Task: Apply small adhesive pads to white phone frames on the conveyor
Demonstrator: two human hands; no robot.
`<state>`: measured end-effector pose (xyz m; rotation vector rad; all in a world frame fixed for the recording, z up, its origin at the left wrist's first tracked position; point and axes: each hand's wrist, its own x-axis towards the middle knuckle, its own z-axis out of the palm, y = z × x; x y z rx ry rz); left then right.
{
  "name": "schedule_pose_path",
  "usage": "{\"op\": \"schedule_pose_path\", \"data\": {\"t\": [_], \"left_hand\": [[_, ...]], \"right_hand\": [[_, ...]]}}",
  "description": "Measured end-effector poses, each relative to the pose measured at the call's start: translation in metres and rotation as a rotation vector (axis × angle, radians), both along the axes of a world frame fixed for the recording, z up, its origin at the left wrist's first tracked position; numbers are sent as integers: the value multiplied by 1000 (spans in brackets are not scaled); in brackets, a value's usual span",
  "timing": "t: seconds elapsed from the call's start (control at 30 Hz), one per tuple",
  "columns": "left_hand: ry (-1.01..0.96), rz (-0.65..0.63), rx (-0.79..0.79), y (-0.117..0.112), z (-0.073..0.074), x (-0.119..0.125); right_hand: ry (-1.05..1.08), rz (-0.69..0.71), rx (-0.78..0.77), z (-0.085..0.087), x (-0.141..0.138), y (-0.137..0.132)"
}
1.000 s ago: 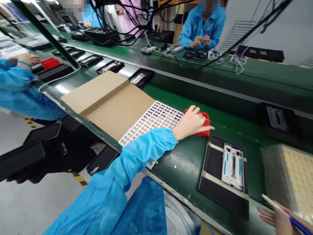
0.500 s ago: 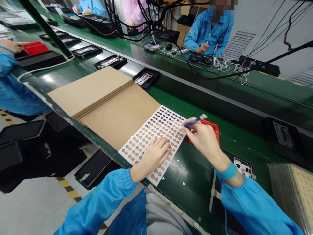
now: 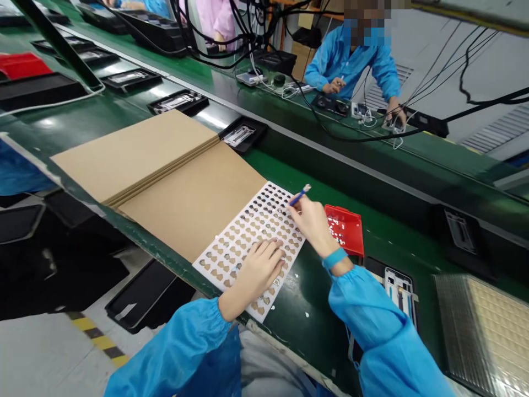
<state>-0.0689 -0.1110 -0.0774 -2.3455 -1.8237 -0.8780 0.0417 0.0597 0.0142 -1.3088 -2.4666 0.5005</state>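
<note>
A white sheet (image 3: 244, 234) with rows of small cut-outs lies on the green bench; the upper rows hold dark pieces, and tan shows through many lower ones. My left hand (image 3: 258, 270) rests on the sheet's lower middle, fingers stretched out flat. Over its upper right edge, my right hand (image 3: 312, 223) grips a blue pen-like tool (image 3: 298, 196) whose pale rear end points up and away. The tool's working tip is hidden by my fingers. Right of that hand stands a red bin (image 3: 350, 229) with small white bits inside.
Brown cardboard (image 3: 194, 196) lies under and left of the sheet. Black trays (image 3: 243, 134) line the bench behind. At right are a phone housing (image 3: 400, 289) and a clear ribbed tray stack (image 3: 491, 325). A co-worker (image 3: 351, 60) sits across; black cables (image 3: 248, 38) hang overhead.
My right hand has moved left over the sheet with the blue tool, uncovering the red bin. My left hand stays on the sheet. The co-worker's arm now reaches out; my view has shifted.
</note>
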Motion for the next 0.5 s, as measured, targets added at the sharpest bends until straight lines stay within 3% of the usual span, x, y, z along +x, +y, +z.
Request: {"op": "schedule_pose_path", "data": {"t": [0.13,0.23,0.37,0.5], "left_hand": [[24,9,16,1,0,0],[5,13,-17,2,1,-2],[-142,16,-40,0,12,-2],[-570,-20,-56,-9,46,21]], "right_hand": [[6,-6,-1,1,-3,-4],[200,-15,-31,18,18,-11],[673,-83,-368,46,69,-31],[823,-207,-651,55,114,-68]]}}
